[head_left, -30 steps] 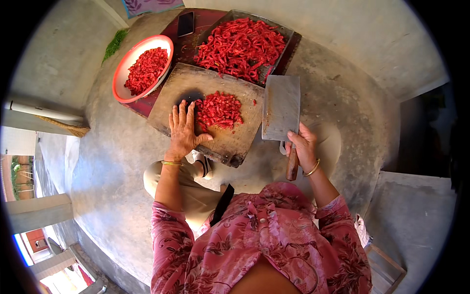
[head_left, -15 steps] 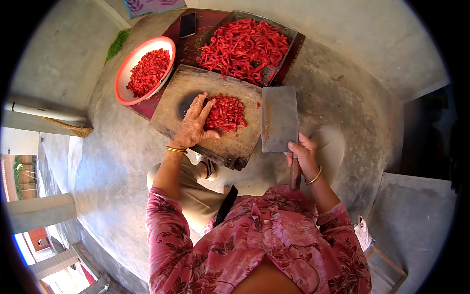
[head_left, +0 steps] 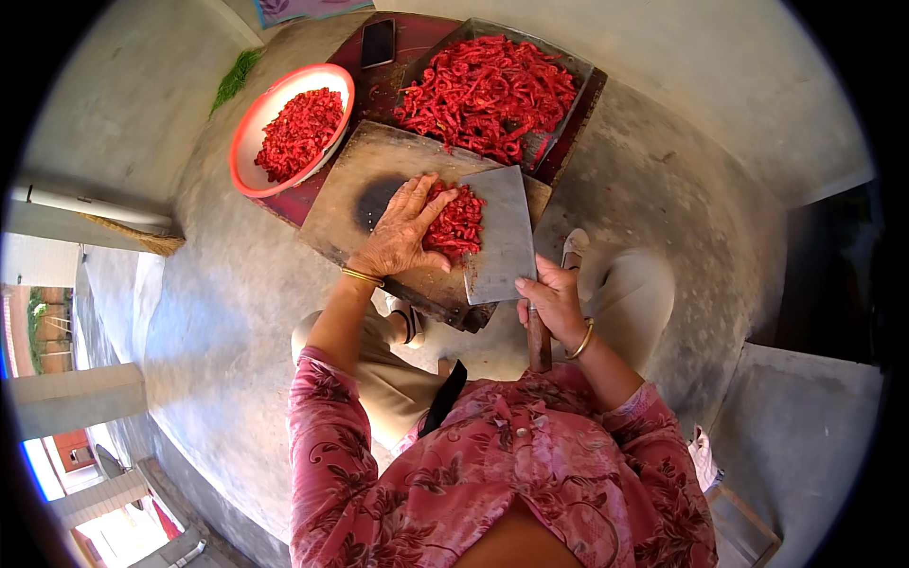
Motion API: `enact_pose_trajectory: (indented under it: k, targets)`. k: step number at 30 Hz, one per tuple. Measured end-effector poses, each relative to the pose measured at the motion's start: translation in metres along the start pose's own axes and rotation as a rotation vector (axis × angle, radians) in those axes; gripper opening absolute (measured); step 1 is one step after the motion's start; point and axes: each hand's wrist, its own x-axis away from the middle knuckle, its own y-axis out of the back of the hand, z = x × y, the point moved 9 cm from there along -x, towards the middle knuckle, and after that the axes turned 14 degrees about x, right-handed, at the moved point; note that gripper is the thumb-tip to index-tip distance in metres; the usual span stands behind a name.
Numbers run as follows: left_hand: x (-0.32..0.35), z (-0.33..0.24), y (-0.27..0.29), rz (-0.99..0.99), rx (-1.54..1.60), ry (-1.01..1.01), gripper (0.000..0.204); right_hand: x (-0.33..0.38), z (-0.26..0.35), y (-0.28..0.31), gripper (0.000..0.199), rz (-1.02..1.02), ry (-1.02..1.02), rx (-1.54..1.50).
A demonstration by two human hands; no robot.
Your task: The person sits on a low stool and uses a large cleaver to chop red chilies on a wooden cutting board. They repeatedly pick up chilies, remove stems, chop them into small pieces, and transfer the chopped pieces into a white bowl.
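A wooden chopping board (head_left: 348, 227) lies before me with a pile of chopped red chilli peppers (head_left: 456, 227) on it. My left hand (head_left: 402, 232) rests spread at the pile's left side, fingers apart and touching its edge. In my right hand (head_left: 554, 305) is a cleaver (head_left: 502, 232), gripped where the wooden handle meets the broad blade. The blade lies flat over the board's right part, its left edge against the chilli pile.
Beyond the board, a metal tray (head_left: 582, 80) holds long red chilli pieces. A red-rimmed bowl (head_left: 248, 133) of chopped chillies stands at the left. A phone (head_left: 378, 43) lies on the dark red table (head_left: 417, 30). A broom (head_left: 142, 237) is farther left.
The cleaver has moved left from beside the board onto it, up to the chilli pile. My left hand stays at the pile's left side. The view has shifted slightly.
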Motion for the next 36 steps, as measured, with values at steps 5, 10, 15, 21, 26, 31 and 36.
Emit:
enact_pose_trajectory:
  k: [5, 10, 15, 21, 26, 31, 36]
  targets:
    - [-0.001, -0.008, 0.004, -0.081, 0.049, -0.017, 0.101, -0.013, 0.013, -0.029, 0.027, 0.033, 0.097, 0.02]
    - [0.007, -0.002, 0.008, -0.243, 0.1, 0.117, 0.087, -0.024, 0.021, -0.052, 0.027, 0.066, 0.064, 0.009]
    - [0.012, 0.013, 0.018, -0.464, 0.221, 0.252, 0.078, -0.05, 0.021, -0.075, 0.028, 0.128, 0.036, -0.029]
    - [0.02, 0.034, 0.039, -0.629, 0.225, 0.334, 0.074, -0.074, 0.039, -0.092, 0.023, 0.128, 0.085, 0.045]
    - [0.004, 0.057, 0.092, -0.693, 0.217, 0.325, 0.07, -0.121, 0.081, -0.108, 0.017, 0.174, 0.114, 0.089]
    - [-0.005, 0.122, 0.184, -0.855, 0.211, 0.253, 0.065, -0.202, 0.16, -0.158, 0.011, 0.241, 0.309, 0.256]
    - [0.052, 0.254, 0.241, -0.922, 0.134, 0.501, 0.057, -0.278, 0.199, -0.203, 0.017, 0.203, 0.301, 0.743]
